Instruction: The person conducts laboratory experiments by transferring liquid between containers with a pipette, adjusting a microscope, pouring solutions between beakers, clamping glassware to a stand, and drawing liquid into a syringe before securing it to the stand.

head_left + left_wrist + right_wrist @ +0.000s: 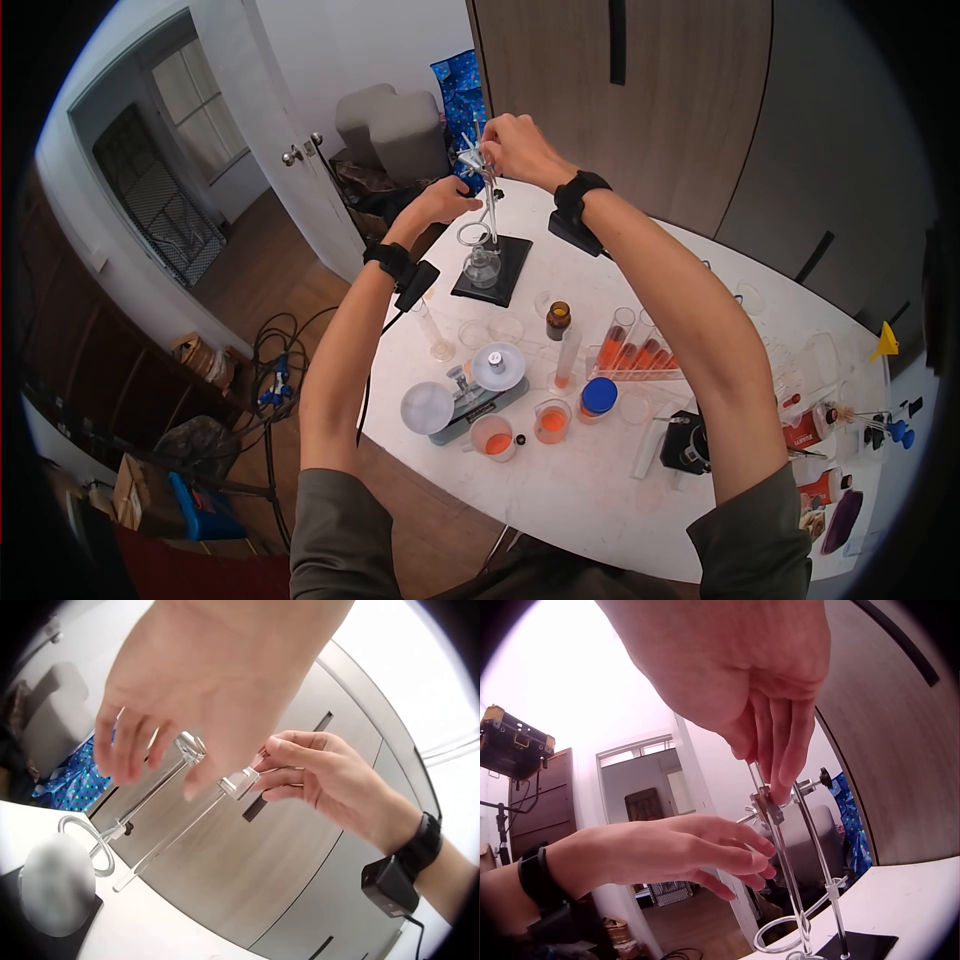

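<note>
At the far end of the white table stands a retort stand with a black base [515, 268], a metal rod [821, 855], a ring [473, 234] and a clamp [769, 808]. A long, thin glass tube [787, 862] runs upright through the clamp. My right hand [525, 150] pinches this tube's upper end, fingertips right at the clamp. Beside the stand, my left hand [445, 203] has loosely spread fingers and holds nothing. A clear round flask [482, 268] sits on the base beneath the ring, blurred in the left wrist view.
Nearer on the table are a balance [470, 408], a brown bottle [558, 320], beakers of orange liquid [552, 422], a blue-lidded jar [599, 398] and a rack of test tubes [640, 375]. A tall cabinet [620, 110] rises behind the table. Cables [275, 370] hang at left.
</note>
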The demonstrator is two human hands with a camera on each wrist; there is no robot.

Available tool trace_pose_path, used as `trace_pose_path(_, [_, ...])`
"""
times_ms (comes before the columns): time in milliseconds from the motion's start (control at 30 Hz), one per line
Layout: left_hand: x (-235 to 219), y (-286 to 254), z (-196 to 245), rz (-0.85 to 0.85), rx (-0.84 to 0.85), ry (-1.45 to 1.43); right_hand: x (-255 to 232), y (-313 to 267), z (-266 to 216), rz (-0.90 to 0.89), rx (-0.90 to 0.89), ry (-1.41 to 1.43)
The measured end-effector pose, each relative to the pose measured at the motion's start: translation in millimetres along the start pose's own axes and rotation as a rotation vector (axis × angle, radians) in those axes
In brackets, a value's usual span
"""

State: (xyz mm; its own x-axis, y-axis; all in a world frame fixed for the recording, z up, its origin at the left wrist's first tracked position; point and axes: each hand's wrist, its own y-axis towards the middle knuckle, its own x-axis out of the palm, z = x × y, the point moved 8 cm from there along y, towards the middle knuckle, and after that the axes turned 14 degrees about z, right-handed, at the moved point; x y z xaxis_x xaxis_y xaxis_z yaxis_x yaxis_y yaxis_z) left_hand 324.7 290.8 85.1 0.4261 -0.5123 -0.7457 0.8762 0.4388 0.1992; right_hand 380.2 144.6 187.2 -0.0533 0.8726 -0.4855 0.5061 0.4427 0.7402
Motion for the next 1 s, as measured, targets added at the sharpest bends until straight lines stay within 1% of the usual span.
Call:
trace_pose_path(33, [2.5,1.9,-4.8,0.001,0.0,0.001,-0.1,0.3,-0.5,0.0,0.0,0.001])
trace_pose_path(100, [21.2,0.7,-11.9,-0.168,0.084,0.168,-1.6,1.3,0.0,0.016,0.024,0.017])
trace_pose_path(133, [25.2,-2.4,-12.9,-0.223,0.084,0.204,-2.5,0.9,-1.4,0.017,0.024,0.017])
trace_pose_path(333, [41.3,-8.8,-9.8,-0.301,0.082,0.355,-7.6,-1.9,-5.8,0.057,0.051,-0.002])
trace_pose_path(400, [40.5,-8.0,-8.2,-0.301,0.075,0.381,-9.4,-3.3,-9.2,0.077,0.006,-0.059])
trace_pose_path(467, [39.3,-5.7,-9.7,-0.301,0.066,0.408,-7.7,-5.0,-8.0,0.097,-0.003,-0.051])
trace_pose_path(500, [38.4,-5.3,-10.1,-0.303,0.073,0.395,-7.9,-5.9,-7.3,0.117,-0.01,-0.039])
trace_pose_path(633, [38.8,-2.2,-11.9,-0.286,0.078,0.341,-9.5,-10.2,-10.9,0.102,-0.019,-0.035])
trace_pose_path(667, [40.2,-0.2,-13.7,-0.286,0.078,0.342,-9.3,-11.0,-9.7,0.09,0.02,-0.008])
trace_pose_path(700, [44.3,0.5,-13.9,-0.318,0.08,0.292,-9.0,-11.8,-8.5,0.078,0.06,0.019])
trace_pose_path(733, [47.0,-0.7,-12.9,-0.35,0.082,0.241,-8.3,-12.3,-8.1,0.078,0.06,0.02])
trace_pose_path(767, [47.3,-1.1,-14.1,-0.35,0.081,0.242,-7.2,-13.2,-8.0,0.074,0.053,0.008])
trace_pose_path(833, [47.5,-6.9,-10.6,-0.361,0.034,0.065,-7.3,-13.7,-9.5,0.07,0.047,-0.003])
trace_pose_path(867, [46.1,-11.4,-8.4,-0.361,0.033,0.066,-7.3,-13.7,-11.4,0.055,0.034,-0.034])
trace_pose_path(933, [44.0,-18.3,-2.2,-0.378,0.012,-0.056,-6.6,-13.4,-13.4,0.04,0.02,-0.065])
trace_pose_path(1000, [44.1,-18.3,-2.7,-0.373,0.003,-0.051,-6.4,-12.3,-15.3,0.043,-0.007,-0.076])
